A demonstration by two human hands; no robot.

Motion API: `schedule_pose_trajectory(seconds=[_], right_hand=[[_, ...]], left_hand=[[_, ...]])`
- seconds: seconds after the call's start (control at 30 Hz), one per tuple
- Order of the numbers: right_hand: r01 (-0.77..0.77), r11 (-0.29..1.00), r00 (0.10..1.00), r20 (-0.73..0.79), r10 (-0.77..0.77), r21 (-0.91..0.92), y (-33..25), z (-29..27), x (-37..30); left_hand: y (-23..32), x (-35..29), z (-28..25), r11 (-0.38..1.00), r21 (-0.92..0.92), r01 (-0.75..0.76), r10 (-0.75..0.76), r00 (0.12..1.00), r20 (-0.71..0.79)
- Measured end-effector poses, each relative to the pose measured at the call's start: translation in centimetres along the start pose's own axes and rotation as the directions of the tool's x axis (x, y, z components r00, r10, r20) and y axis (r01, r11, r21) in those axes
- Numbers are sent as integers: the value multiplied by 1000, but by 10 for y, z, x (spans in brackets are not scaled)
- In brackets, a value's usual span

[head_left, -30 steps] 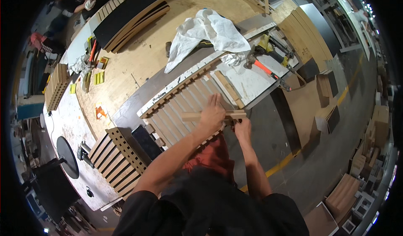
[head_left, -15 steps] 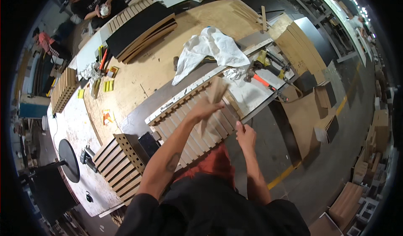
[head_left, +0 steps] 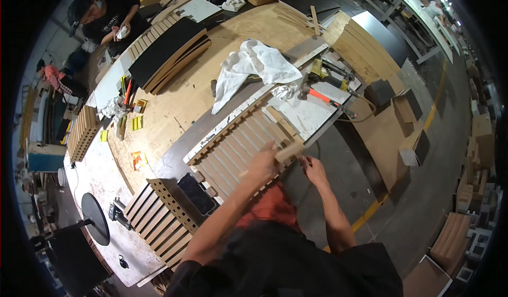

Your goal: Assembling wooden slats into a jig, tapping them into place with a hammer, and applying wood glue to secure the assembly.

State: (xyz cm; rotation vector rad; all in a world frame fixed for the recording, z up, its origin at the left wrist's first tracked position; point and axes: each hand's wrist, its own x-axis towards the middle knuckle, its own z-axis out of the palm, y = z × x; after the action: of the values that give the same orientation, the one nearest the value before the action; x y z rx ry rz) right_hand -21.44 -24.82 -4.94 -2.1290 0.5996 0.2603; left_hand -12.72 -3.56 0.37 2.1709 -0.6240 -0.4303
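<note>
My left hand (head_left: 263, 163) is closed around a short pale wooden block (head_left: 290, 151), held over the right edge of a slatted wooden panel (head_left: 233, 148). Beside the block's end, my right hand (head_left: 314, 170) is closed with thumb and fingers together; what they pinch, if anything, is hidden. The panel lies on the bench in front of me, its slats running between two notched side rails. A loose wooden strip (head_left: 281, 121) rests along its far right end.
A hammer (head_left: 320, 96) with an orange handle and a white cloth (head_left: 256, 64) lie beyond the panel. At left are a phone (head_left: 196, 193) and another slatted panel (head_left: 161, 217). Curved dark boards (head_left: 169, 51) are stacked farther back. Another person (head_left: 108, 19) stands across the bench.
My left hand has come down and toward me with the wooden piece, from above the panel to its right edge. My right hand has shifted slightly right. The view has turned a little.
</note>
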Motion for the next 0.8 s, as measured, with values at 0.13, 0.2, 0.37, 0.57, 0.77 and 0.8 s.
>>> schedule_pose_trajectory(seconds=[0.13, 0.2, 0.37, 0.57, 0.77, 0.8], right_hand=[[17, 999, 993, -117, -23, -49, 1, -1, 23], [-36, 994, 999, -25, 34, -104, 9, -5, 35], [-182, 959, 970, 199, 139, 218, 11, -7, 46], [-252, 929, 965, 142, 221, 271, -3, -2, 47], [-34, 962, 978, -208, -24, -270, -12, 4, 39], [2, 960, 980, -191, -57, -281, -19, 6, 37]], left_hand=[[-12, 19, 34, 912, 337, -236, 215, 972, 98], [-14, 32, 43, 891, 381, -246, 214, 969, 125], [-23, 43, 43, 805, 526, -274, 167, 956, 243], [-20, 49, 50, 790, 556, -256, 216, 967, 139], [-10, 65, 19, 757, 640, -132, 66, 990, 126], [-19, 67, 22, 756, 642, -124, 62, 991, 118]])
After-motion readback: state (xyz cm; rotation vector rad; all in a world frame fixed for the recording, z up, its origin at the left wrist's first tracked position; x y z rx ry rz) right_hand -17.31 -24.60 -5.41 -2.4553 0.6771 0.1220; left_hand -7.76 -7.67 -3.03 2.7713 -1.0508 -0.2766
